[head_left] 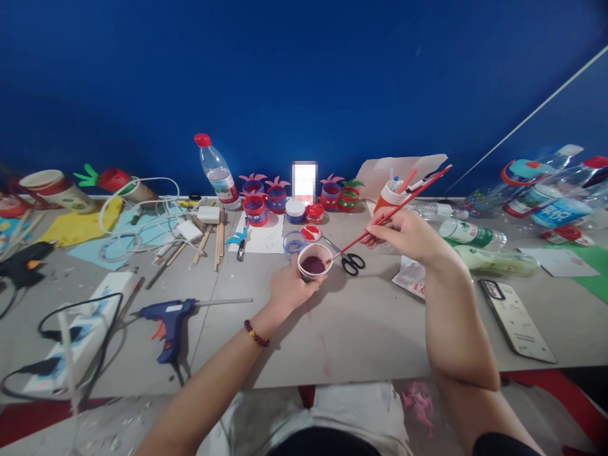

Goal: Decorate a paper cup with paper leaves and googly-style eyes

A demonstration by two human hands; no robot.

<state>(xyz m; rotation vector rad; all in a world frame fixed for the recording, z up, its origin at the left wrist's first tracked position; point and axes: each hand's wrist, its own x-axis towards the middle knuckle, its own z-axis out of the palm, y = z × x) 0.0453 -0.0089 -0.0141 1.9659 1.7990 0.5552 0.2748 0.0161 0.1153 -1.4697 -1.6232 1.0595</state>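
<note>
My left hand (292, 288) is wrapped round a small paper cup (314, 277) with dark purplish liquid inside. Pinched in my right hand (396, 234) is a long red paintbrush (387, 216), slanting down to the left, its tip at the cup's right rim. Black-handled scissors (352, 263) lie just right of the cup. Behind it are an open blue-rimmed lid (294, 243), a red-stained lid (311, 233), a white-lidded jar (295, 211) and a red paint jar (314, 213). Small painted cups with paper leaves, one red (255, 211) and one green (348, 199), stand near the wall.
A blue glue gun (171, 320) and a white power strip (85, 332) lie at the left, with cables and wooden sticks behind. A red-capped bottle (218, 174) stands at the back. At the right are several plastic bottles and a phone (517, 320).
</note>
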